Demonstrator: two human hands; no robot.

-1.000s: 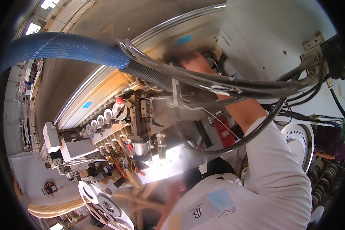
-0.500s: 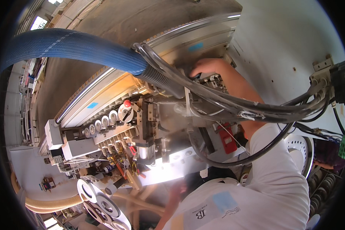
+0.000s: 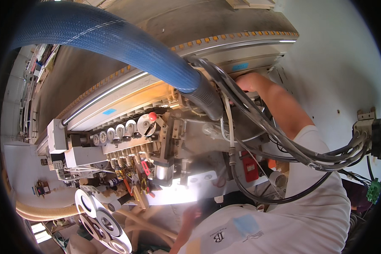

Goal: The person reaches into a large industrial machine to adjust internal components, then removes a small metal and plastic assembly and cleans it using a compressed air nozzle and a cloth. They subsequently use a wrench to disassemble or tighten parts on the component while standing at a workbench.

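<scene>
little room: right hand (image 3: 250, 81) beside cables (image 3: 279, 139)

Pale machine bed (image 3: 169, 194), clustered hand tools (image 3: 145, 168), red case (image 3: 250, 167) farther right

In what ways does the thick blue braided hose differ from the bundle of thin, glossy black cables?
Surface: the blue braided hose has a woven skin with a pale line; the black cable bundle is smooth and shiny.
Thickness: the hose is one wide tube, while the bundle is several much thinner lines.
Place: the bundle passes close to the right hand in the picture, while the hose lies further left.
Both are long and curved.
</scene>
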